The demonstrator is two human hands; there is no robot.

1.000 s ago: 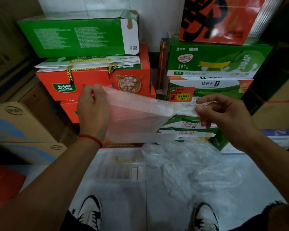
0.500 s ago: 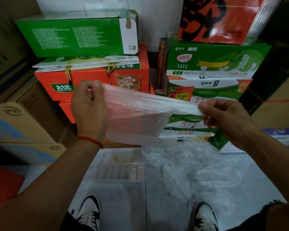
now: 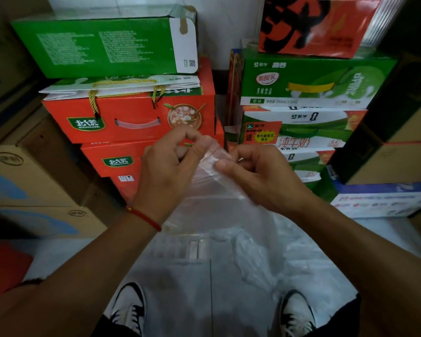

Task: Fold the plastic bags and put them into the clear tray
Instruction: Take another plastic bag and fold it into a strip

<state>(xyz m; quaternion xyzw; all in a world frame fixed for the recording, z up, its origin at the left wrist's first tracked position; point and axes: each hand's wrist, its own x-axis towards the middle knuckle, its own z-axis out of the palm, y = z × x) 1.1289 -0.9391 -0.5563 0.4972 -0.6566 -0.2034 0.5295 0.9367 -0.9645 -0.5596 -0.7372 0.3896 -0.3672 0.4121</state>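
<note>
I hold a thin clear plastic bag (image 3: 212,190) up in front of me, doubled over so it hangs down between my hands. My left hand (image 3: 165,171) pinches its top corner with thumb and fingers. My right hand (image 3: 255,176) pinches the same top edge right beside it, the two hands almost touching. Below on the floor lies the clear tray (image 3: 180,249), partly seen through the hanging bag. To the right of the tray is a loose pile of crumpled clear bags (image 3: 265,259).
Stacked red and green gift cartons (image 3: 131,117) stand close ahead, with green milk cartons (image 3: 301,93) to the right. Brown cardboard boxes (image 3: 29,190) line the left side. My two shoes (image 3: 129,307) rest on the pale floor below.
My hands have come together from a wide stretch, bringing the two ends of the bag against each other so it now hangs folded in half.
</note>
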